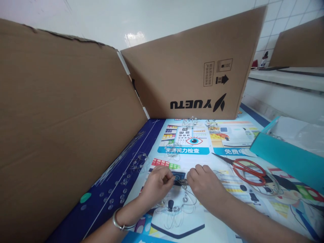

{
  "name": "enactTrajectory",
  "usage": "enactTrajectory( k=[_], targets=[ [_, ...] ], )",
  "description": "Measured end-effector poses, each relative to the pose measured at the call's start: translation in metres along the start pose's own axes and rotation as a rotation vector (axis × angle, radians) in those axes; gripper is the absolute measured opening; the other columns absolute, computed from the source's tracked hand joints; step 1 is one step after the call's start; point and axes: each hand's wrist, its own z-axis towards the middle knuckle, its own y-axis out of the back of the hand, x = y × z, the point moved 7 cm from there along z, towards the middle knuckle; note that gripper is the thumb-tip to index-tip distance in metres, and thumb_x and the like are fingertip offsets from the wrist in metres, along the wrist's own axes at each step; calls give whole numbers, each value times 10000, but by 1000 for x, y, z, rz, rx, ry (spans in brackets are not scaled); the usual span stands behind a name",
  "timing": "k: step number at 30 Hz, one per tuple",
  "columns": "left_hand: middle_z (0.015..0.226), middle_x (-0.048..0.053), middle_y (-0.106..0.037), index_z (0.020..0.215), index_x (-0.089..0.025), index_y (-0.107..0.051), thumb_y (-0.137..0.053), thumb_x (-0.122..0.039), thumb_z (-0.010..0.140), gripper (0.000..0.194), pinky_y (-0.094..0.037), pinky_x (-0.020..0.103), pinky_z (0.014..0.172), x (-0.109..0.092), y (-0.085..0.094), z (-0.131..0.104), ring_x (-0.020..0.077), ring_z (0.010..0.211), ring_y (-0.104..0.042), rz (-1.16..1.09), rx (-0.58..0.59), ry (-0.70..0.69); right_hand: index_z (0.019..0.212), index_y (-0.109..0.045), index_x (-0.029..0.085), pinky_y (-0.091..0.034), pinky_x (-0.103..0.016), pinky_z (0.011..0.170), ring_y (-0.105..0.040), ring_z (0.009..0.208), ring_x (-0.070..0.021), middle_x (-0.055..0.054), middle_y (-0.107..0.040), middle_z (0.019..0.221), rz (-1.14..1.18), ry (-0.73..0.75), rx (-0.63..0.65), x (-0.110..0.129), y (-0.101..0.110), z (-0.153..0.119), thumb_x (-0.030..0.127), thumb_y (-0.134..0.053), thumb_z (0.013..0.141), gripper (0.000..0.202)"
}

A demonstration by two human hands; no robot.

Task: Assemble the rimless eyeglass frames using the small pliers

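Observation:
My left hand (pixel 158 184), with a silver bangle on its wrist, has its fingers pinched near the middle of the printed mat. Across a small gap, my right hand (pixel 204 184) is curled with its fingertips together. A beaded wire piece (pixel 176 208) with clear round beads and loose wire loops lies below and between my hands. Its upper end runs up to the fingers of my right hand. Something thin shows at the fingertips of my left hand, too small to make out.
Red-handled scissors (pixel 249 171) lie right, over a wire coil (pixel 277 185). A teal box (pixel 286 155) stands beyond. Loose clear beads (pixel 110 201), straight wires (pixel 118 157) and a green disc (pixel 85 197) lie left. Beaded pieces (pixel 193 122) lie behind. Cardboard panels (pixel 192 74) enclose the back and left.

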Motion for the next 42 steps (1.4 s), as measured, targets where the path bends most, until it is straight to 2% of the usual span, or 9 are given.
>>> enactTrajectory(
  k=[5, 13, 21, 42],
  targets=[
    [632, -5, -531, 600, -167, -430, -501, -120, 758, 179, -380, 249, 645, 0, -1, 1, 130, 650, -491, -19, 19, -8, 828, -555, 156, -247, -339, 598, -413, 704, -191, -36, -496, 718, 4, 3, 13, -1, -1, 0, 85, -532, 749, 109],
    [616, -7, -525, 602, -170, -460, -486, -132, 752, 157, -378, 227, 602, 3, -1, 0, 125, 625, -492, -36, 6, 57, 847, -557, 153, -249, -346, 603, -414, 713, -196, -38, -494, 732, -21, 31, -24, 1, 1, 1, 82, -510, 763, 119],
    [586, -22, -512, 588, -170, -441, -494, -168, 753, 173, -358, 211, 561, 7, -2, 1, 116, 588, -481, -38, 31, 122, 843, -553, 156, -266, -346, 599, -419, 709, -199, -32, -492, 731, -13, 24, 21, 1, 0, 2, 94, -525, 755, 111],
    [606, -16, -513, 608, -167, -425, -475, -142, 760, 163, -349, 212, 552, 5, -3, 2, 116, 588, -471, -112, 69, 95, 829, -540, 152, -258, -333, 591, -430, 692, -183, -29, -498, 716, -2, 23, 64, 0, -4, 0, 53, -532, 722, 146]
  ],
)
